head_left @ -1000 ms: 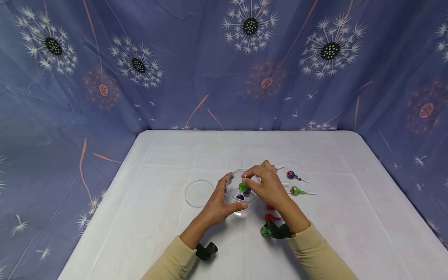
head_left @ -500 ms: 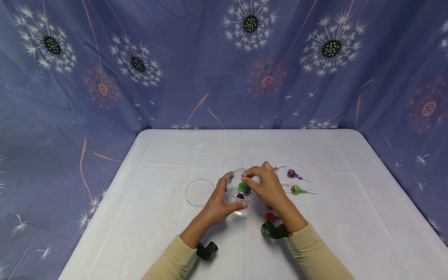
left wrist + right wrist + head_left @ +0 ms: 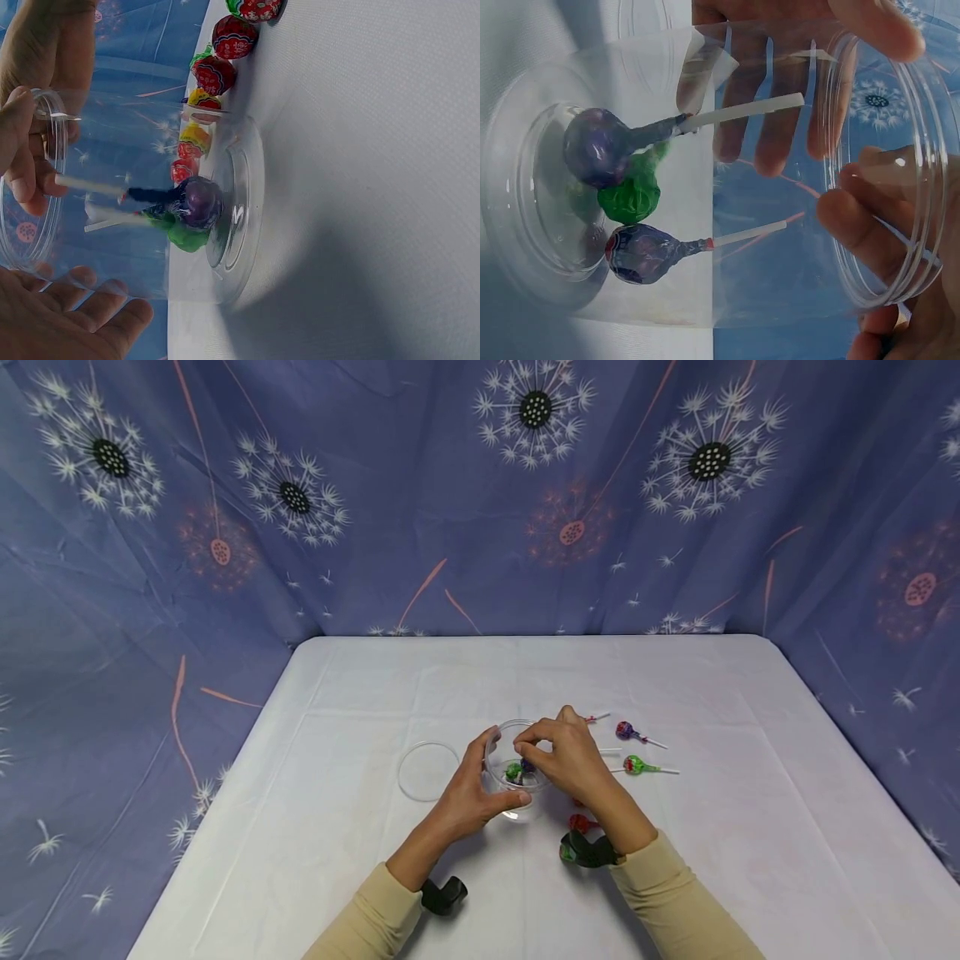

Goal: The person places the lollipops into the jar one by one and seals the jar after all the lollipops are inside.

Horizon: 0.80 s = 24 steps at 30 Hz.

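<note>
while in jar (image 3: 679, 309), lollipops (image 3: 596, 148) below right fingers (image 3: 537, 731)

A blue curtain (image 3: 412, 518) hangs behind and on both sides, printed with white and coral dandelions (image 3: 536, 410). The table (image 3: 720, 693), its far corners rounded, wears a faintly creased white cloth (image 3: 750, 843) under soft light.

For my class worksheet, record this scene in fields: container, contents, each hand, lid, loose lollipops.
Container: clear jar, uncovered
Contents: two purple lollipops and one green lollipop visible
Left hand: grips the jar
Right hand: curled at the jar's mouth
Lid: clear, round, left of the jar
Loose lollipops: purple one, green one, red one, others; right of jar
</note>
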Each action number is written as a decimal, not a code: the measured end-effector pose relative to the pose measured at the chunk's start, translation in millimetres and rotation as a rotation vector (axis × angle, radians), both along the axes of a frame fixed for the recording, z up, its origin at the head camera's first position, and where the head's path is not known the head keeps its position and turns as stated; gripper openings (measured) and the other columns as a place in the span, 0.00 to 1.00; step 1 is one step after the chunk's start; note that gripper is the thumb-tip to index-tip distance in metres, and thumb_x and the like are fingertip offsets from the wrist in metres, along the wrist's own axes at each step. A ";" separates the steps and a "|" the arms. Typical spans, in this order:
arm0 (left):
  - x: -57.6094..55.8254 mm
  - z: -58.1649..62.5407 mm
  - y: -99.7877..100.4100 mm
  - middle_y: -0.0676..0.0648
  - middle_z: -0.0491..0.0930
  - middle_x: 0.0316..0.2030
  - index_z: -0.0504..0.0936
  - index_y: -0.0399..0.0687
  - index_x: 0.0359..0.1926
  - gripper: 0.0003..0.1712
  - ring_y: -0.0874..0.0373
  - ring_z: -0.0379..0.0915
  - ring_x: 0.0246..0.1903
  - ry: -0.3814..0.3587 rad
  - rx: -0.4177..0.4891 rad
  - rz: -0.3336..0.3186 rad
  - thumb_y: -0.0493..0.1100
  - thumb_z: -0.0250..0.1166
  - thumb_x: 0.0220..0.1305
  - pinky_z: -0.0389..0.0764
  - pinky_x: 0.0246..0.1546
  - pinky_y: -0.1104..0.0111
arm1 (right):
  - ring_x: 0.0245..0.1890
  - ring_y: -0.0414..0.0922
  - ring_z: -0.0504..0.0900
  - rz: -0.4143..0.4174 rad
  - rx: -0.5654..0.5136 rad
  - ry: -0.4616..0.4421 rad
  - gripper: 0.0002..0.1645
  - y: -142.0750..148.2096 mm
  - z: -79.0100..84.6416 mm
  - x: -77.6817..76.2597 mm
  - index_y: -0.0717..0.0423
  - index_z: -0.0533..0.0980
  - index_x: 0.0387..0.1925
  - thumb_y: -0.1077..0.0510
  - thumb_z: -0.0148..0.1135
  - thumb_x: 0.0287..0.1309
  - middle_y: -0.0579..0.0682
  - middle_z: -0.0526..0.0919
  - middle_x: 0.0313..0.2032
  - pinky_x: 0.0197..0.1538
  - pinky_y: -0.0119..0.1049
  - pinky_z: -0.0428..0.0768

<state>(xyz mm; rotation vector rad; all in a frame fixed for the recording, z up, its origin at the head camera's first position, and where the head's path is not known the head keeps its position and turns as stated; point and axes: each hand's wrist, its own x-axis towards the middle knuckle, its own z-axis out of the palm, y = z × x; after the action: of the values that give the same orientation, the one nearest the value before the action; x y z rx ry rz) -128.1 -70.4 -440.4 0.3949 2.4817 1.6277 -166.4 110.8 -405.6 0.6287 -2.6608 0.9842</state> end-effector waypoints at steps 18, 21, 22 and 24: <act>1.7 2.5 2.0 0.49 0.55 0.70 0.48 0.61 0.72 0.57 0.46 0.56 0.67 -0.012 -0.029 0.034 0.57 0.73 0.47 0.60 0.65 0.49 | 0.34 0.43 0.71 -0.046 -0.155 0.130 0.07 34.0 11.8 17.0 0.49 0.83 0.35 0.59 0.67 0.53 0.42 0.82 0.31 0.39 0.35 0.66; 1.6 2.2 2.7 0.49 0.55 0.71 0.48 0.61 0.72 0.57 0.47 0.56 0.68 -0.017 -0.035 0.041 0.56 0.74 0.46 0.60 0.66 0.48 | 0.37 0.41 0.71 -0.083 -0.130 0.098 0.08 44.1 14.7 23.5 0.49 0.83 0.37 0.59 0.67 0.53 0.42 0.82 0.33 0.40 0.36 0.68; 1.5 2.2 3.0 0.49 0.55 0.71 0.48 0.62 0.71 0.57 0.47 0.55 0.68 -0.017 -0.038 0.043 0.56 0.74 0.46 0.59 0.66 0.48 | 0.38 0.41 0.72 -0.092 -0.118 0.095 0.08 47.6 15.1 25.3 0.48 0.83 0.37 0.58 0.67 0.53 0.42 0.83 0.34 0.40 0.36 0.69; 1.6 2.1 3.4 0.50 0.55 0.71 0.48 0.62 0.71 0.57 0.47 0.55 0.69 -0.019 -0.038 0.046 0.56 0.74 0.46 0.59 0.67 0.48 | 0.40 0.38 0.71 -0.106 -0.100 0.095 0.09 55.1 15.1 28.6 0.47 0.83 0.38 0.58 0.67 0.53 0.42 0.83 0.35 0.39 0.36 0.70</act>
<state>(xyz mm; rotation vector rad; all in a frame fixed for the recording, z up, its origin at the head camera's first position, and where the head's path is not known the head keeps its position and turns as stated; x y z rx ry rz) -126.5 -67.0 -438.3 0.3188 2.5217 1.5899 -137.8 165.9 -390.5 0.4943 -2.5171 1.0238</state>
